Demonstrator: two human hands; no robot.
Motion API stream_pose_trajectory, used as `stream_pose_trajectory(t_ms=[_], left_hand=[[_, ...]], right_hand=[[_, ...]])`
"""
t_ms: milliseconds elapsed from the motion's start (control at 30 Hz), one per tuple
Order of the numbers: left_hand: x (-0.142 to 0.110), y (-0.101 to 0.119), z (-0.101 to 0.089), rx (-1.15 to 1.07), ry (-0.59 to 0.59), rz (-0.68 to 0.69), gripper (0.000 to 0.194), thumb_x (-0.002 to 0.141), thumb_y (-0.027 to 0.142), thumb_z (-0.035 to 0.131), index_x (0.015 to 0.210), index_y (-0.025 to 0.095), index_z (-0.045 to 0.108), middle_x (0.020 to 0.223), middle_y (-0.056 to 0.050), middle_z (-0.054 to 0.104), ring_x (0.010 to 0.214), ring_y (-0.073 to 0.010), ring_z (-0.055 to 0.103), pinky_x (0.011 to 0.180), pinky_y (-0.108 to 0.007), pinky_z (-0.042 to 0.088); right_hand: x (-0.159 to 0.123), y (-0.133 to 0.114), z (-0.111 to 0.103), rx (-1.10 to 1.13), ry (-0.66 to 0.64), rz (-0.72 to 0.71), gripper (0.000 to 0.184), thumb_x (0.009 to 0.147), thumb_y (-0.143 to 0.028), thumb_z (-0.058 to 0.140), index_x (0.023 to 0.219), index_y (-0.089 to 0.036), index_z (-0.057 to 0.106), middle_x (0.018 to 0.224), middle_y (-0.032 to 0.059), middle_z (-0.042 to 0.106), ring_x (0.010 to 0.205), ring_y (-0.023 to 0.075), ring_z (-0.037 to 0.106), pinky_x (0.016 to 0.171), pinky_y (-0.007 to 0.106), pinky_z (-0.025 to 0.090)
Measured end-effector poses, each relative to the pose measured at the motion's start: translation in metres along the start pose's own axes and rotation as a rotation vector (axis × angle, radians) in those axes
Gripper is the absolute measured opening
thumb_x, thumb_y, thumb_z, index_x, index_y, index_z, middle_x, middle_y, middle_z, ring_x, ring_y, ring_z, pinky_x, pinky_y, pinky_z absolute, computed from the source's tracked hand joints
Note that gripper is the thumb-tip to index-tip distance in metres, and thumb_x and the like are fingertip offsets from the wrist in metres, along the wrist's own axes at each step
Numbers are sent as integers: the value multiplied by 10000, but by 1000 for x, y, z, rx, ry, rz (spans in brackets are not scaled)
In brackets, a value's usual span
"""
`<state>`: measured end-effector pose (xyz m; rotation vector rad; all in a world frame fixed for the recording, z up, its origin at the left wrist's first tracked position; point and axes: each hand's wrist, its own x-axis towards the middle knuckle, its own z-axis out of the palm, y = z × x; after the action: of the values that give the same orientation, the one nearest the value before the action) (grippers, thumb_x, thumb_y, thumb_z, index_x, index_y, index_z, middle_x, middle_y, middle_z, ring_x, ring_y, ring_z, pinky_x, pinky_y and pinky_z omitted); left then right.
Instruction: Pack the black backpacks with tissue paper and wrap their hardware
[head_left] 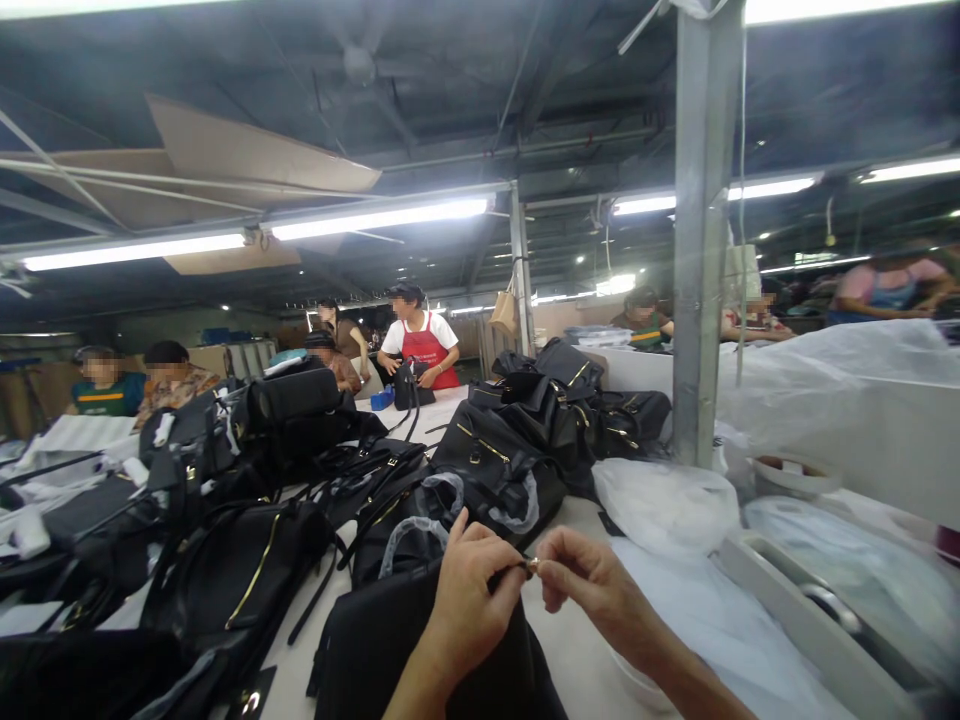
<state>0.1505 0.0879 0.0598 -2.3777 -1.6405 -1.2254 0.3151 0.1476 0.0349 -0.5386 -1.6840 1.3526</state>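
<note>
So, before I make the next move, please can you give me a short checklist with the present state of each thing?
1. Left hand closed at the small gold-coloured metal piece: ok.
2. Right hand pinching the same piece from its other side: ok.
3. Large smooth black bag below the hands: ok.
4. Metal piece fully fastened: cannot tell, the fingers cover part of it.
5. Free space just beyond this bag: not ok, black bags with gold zippers are heaped there.
6. Person in the red apron away from your hands: ok, across the white table.
</note>
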Motion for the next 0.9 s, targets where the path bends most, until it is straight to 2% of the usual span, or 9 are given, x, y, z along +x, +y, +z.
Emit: stream_pose_trajectory(t_ms=[133, 267, 367, 433, 467, 567, 667, 800, 900], left_hand=[[0, 0, 10, 49, 55, -59, 202, 791, 126, 538, 607, 199, 578, 641, 33, 605, 735, -140, 582, 1108, -516, 255], [1, -5, 23, 147, 161, -104, 216, 773, 122, 510, 571, 199, 516, 586, 32, 554, 690, -155, 556, 1056, -500, 331], [2, -12, 23, 120, 179, -151, 207, 784, 121, 478, 599, 201, 524, 621, 21, 569, 703, -165, 559, 1046, -510, 340], [2, -16, 18, 39, 141, -185, 207, 804, 149, 465, 621, 205, 542, 657, 17, 590, 719, -167, 572, 1071, -521, 309], [1, -18, 14, -11, 112, -207, 207, 813, 170, 464, 629, 207, 549, 674, 18, 600, 727, -165, 578, 1091, -525, 281], [0, -21, 6, -154, 1, -294, 211, 820, 229, 471, 627, 213, 553, 688, 31, 613, 751, -158, 594, 1143, -510, 191], [0, -22, 2, -225, -72, -347, 204, 811, 256, 467, 637, 220, 565, 692, 36, 621, 779, -160, 603, 1165, -490, 138], [1, -20, 3, -232, -69, -353, 241, 811, 270, 439, 615, 223, 572, 681, 38, 618, 772, -161, 604, 1168, -489, 117], [2, -19, 5, -215, -72, -354, 264, 807, 271, 429, 580, 217, 551, 644, 43, 592, 743, -154, 596, 1165, -478, 131]], right_hand=[[6, 11, 10, -156, 132, -62, 392, 822, -570, 572, 695, -206, 500, 545, -37, 530, 520, 126, 518, 549, 263, 427], [-2, 17, 25, -343, 258, -138, 325, 857, -478, 542, 669, -219, 484, 575, -30, 510, 537, 132, 502, 537, 257, 398], [-20, 17, 31, -368, 20, -147, 223, 836, -362, 593, 682, -214, 530, 634, -23, 558, 565, 126, 542, 541, 237, 408], [-29, 16, 28, -282, -165, -46, 124, 817, -351, 618, 841, -230, 608, 673, -27, 608, 577, 133, 594, 536, 226, 441], [-32, 16, 23, -261, -207, 9, 168, 826, -369, 609, 932, -240, 625, 677, -26, 631, 587, 142, 617, 549, 231, 462], [-27, 15, 6, -353, -103, 75, 286, 905, -452, 487, 954, -228, 657, 605, -11, 654, 632, 170, 649, 664, 276, 503], [-14, 13, -5, -444, 73, 14, 301, 905, -457, 489, 856, -221, 669, 711, 18, 691, 717, 184, 652, 698, 283, 498], [2, 7, -1, -470, 88, -132, 186, 840, -352, 598, 941, -230, 695, 919, 39, 713, 830, 198, 651, 731, 284, 499], [7, 6, 8, -412, 96, -115, 198, 818, -357, 617, 935, -212, 686, 883, 41, 724, 795, 195, 653, 718, 288, 501]])
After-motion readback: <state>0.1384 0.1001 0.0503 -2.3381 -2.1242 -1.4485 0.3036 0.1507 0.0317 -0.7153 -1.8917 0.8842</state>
